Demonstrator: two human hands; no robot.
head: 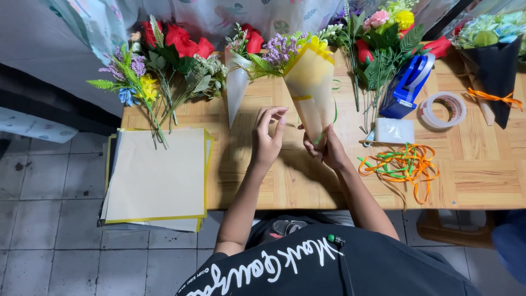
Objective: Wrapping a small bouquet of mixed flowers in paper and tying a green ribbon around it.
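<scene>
Gripping cone bouquet (310,87) — tan paper, yellow edge, purple sprigs — right hand (327,149) closed at its tip, left hand (267,140) open, empty.

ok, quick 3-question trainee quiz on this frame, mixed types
1. True or false: the right hand grips the narrow end of the yellow-wrapped bouquet.
2. What lies right of that hand? A) tangle of orange and green ribbon B) scissors C) a vase
3. The left hand holds ____.

Key: 1 true; 2 A; 3 nothing, it is open beside the bouquet.
</scene>
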